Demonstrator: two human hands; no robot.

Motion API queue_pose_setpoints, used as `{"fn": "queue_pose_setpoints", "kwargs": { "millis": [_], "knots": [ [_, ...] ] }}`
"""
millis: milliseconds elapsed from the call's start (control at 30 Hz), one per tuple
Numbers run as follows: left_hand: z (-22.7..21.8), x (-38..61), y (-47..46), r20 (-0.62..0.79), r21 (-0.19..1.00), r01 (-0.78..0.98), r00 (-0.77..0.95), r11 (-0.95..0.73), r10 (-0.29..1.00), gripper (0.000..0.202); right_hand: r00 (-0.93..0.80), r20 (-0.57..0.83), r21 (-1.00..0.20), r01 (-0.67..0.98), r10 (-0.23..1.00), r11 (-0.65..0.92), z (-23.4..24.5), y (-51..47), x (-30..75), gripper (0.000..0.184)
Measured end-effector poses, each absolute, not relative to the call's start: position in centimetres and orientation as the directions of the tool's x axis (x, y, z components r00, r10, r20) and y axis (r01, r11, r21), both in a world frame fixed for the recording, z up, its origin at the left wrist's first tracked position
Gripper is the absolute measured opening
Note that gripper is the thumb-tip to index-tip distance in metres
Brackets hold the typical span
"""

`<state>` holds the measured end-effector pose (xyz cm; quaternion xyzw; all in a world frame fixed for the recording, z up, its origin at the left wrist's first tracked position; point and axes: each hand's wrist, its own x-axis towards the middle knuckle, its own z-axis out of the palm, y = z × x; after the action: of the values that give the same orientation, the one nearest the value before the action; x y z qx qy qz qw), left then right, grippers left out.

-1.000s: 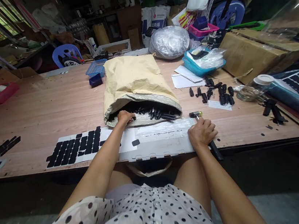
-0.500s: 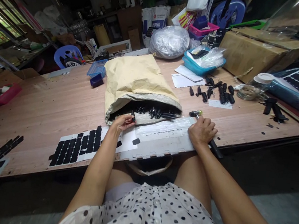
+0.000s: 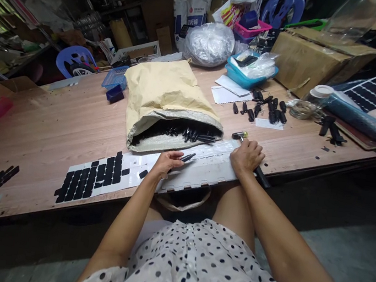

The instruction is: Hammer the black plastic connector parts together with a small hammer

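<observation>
My left hand (image 3: 168, 162) is closed, pinching a slim black plastic part (image 3: 188, 157) between thumb and fingers, its tapered end pointing up and right. My right hand (image 3: 247, 159) wraps round a small hammer (image 3: 239, 135); the yellow-tipped head pokes out on the far side and the black handle on the near side. Between the hands lies a flat grey-white cardboard piece (image 3: 200, 175) at the table's front edge. Behind it, a cream woven sack (image 3: 170, 88) lies on its side, mouth facing me, with many similar black parts inside.
A sheet of black stickers (image 3: 100, 173) lies left on the table (image 3: 82, 122). At the right are loose black parts (image 3: 271, 108), a blue tray (image 3: 251, 77), a cardboard box (image 3: 319, 61) and a glass jar (image 3: 314, 102). A small dark-blue box (image 3: 114, 94) stands left of the sack.
My left hand has moved from the sack's mouth down and right over the cardboard, carrying the black part. My right hand still grips the hammer. The view has shifted slightly.
</observation>
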<state>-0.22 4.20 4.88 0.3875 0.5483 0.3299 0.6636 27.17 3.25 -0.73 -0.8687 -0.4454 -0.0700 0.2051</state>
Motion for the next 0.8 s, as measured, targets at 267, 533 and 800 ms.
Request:
{"fn": "queue_pose_setpoints", "kwargs": {
  "millis": [267, 533, 800],
  "knots": [
    [3.8, 0.5, 2.7, -0.374, 0.911, 0.244, 0.144, 0.334, 0.916, 0.024, 0.591, 0.329, -0.297, 0.805, 0.737, -0.514, -1.0, 3.4, 27.3, 0.028],
    [4.9, 1.0, 1.3, -0.162, 0.697, 0.718, 0.161, -0.003, 0.973, 0.019, 0.595, 0.311, -0.303, 0.801, 0.741, -0.516, -0.9, 3.4, 27.2, 0.027],
    [5.0, 0.7, 1.3, -0.182, 0.605, 0.792, 0.239, -0.083, 0.954, 0.038, 0.591, 0.315, -0.314, 0.803, 0.742, -0.507, -1.2, 3.4, 27.4, 0.028]
  ]
}}
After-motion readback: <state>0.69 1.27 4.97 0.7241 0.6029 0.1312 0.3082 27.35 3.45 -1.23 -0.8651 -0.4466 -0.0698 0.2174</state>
